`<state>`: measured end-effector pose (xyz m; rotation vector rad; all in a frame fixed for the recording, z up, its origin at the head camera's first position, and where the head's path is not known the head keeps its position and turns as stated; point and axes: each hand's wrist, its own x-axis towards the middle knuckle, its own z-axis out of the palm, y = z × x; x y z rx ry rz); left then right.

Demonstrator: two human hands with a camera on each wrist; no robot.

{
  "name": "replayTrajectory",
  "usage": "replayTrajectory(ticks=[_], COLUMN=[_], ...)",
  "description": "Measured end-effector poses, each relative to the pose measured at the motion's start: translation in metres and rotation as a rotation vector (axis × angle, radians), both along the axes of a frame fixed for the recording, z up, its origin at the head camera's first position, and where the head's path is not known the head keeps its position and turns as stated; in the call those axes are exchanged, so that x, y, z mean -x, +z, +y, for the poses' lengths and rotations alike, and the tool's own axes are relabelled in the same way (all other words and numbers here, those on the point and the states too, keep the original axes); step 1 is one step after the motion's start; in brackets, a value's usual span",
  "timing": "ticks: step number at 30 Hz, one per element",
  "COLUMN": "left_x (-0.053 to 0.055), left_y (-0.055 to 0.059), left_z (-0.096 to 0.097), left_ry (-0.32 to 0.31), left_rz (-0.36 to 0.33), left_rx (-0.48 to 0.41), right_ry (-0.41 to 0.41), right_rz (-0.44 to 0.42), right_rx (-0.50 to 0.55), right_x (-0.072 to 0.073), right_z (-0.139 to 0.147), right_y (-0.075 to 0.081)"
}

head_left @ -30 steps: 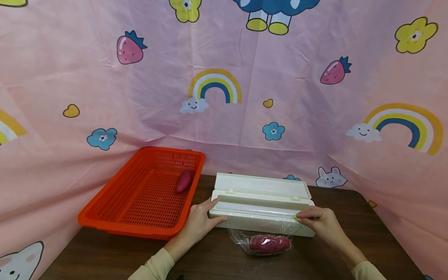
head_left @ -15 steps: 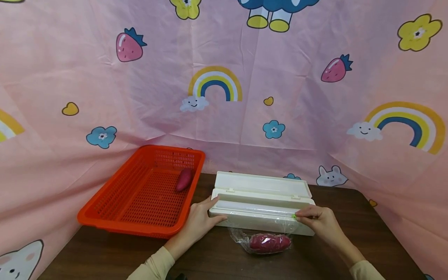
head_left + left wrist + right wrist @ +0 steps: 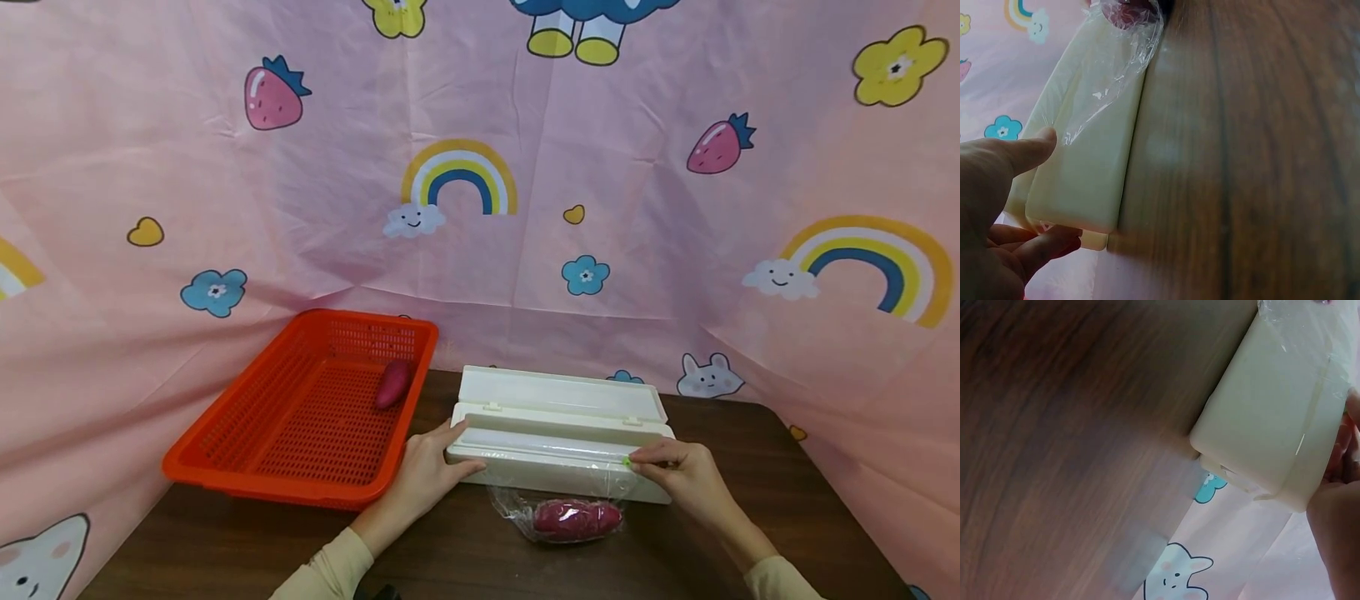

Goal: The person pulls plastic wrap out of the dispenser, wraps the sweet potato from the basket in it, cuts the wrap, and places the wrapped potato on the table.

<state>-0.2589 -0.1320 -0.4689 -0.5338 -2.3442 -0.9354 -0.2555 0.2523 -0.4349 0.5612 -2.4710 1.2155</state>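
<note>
A long white cling film dispenser (image 3: pixel 555 475) lies on the table with its lid (image 3: pixel 558 396) swung back and a film roll (image 3: pixel 543 443) inside. My left hand (image 3: pixel 427 471) grips its left end, thumb on the front face and fingers round the end. My right hand (image 3: pixel 678 467) pinches a small green slide cutter (image 3: pixel 627 461) near the right part of the front edge. Clear cling film (image 3: pixel 510 504) runs down over the front to a purple sweet potato (image 3: pixel 576 521), which lies wrapped in front of the dispenser. In the left wrist view, the film (image 3: pixel 1100 94) drapes across the dispenser's front.
To the left stands an orange perforated basket (image 3: pixel 300 487), close beside my left forearm, with one unwrapped sweet potato (image 3: pixel 393 383) in it. A pink patterned cloth (image 3: pixel 480 275) hangs behind the dark wooden table (image 3: pixel 720 417).
My right hand and the green slide cutter have shifted very slightly left along the edge. My left hand keeps its grip, and the wrapped sweet potato stays in place.
</note>
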Motion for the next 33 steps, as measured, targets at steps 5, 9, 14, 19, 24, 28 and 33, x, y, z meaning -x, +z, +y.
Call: replayTrajectory(ticks=[5, 9, 14, 19, 24, 28, 33], left_x=[0.000, 0.000, 0.000, 0.000, 0.000, 0.000, 0.002], left_y=[0.001, 0.001, 0.001, 0.001, 0.001, 0.002, 0.001], left_z=[-0.002, -0.004, -0.007, -0.010, -0.012, -0.010, -0.003], left_ry=[-0.004, 0.007, 0.018, 0.023, 0.026, 0.016, -0.022], left_rz=[0.012, 0.035, 0.044, 0.034, 0.031, 0.022, 0.022], left_rx=[-0.003, 0.009, 0.024, 0.024, 0.027, 0.014, 0.005], right_ry=[0.000, 0.017, 0.040, 0.055, 0.065, 0.112, 0.181], right_rz=[0.024, 0.035, 0.031, 0.026, 0.038, 0.031, 0.020], right_rx=[0.013, 0.032, 0.035, 0.030, 0.040, 0.023, 0.018], right_x=[0.002, 0.004, 0.006, 0.008, 0.009, 0.011, 0.014], right_z=[-0.004, -0.007, -0.009, -0.011, -0.016, -0.031, -0.047], right_y=[-0.002, -0.001, 0.000, -0.001, 0.000, 0.003, 0.003])
